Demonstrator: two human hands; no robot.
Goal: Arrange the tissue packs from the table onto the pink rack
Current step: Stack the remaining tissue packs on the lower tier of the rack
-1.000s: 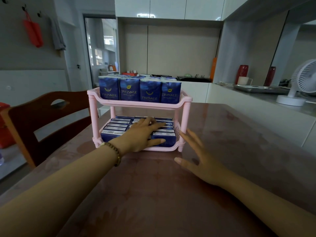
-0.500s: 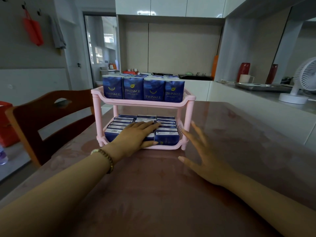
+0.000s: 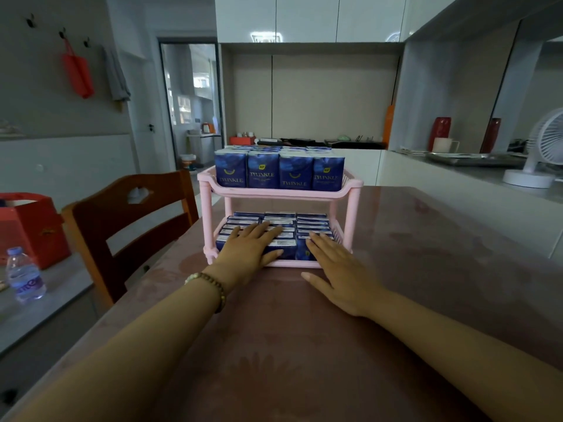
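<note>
Left hand (image 3: 248,249) flat on lower tissue packs (image 3: 281,231) | right hand (image 3: 333,263) flat, touching them

A glossy reddish-brown table (image 3: 426,263) bears a two-tier pink rack (image 3: 283,194), which stands directly ahead of the left hand (image 3: 246,251) and the right hand (image 3: 338,269), touching both hands' outstretched fingers.

"TWINKLE" in pale capitals on the front of each of the four blue tissue packs (image 3: 278,173) in the front row, top shelf of the pink rack (image 3: 280,193). Fine print under the word is too small to read. Lower-shelf packs (image 3: 310,222) have white label strips, print illegible. Water bottle (image 3: 24,275) at far left: blue label with large letters, possibly "me", rest turned away.
</note>
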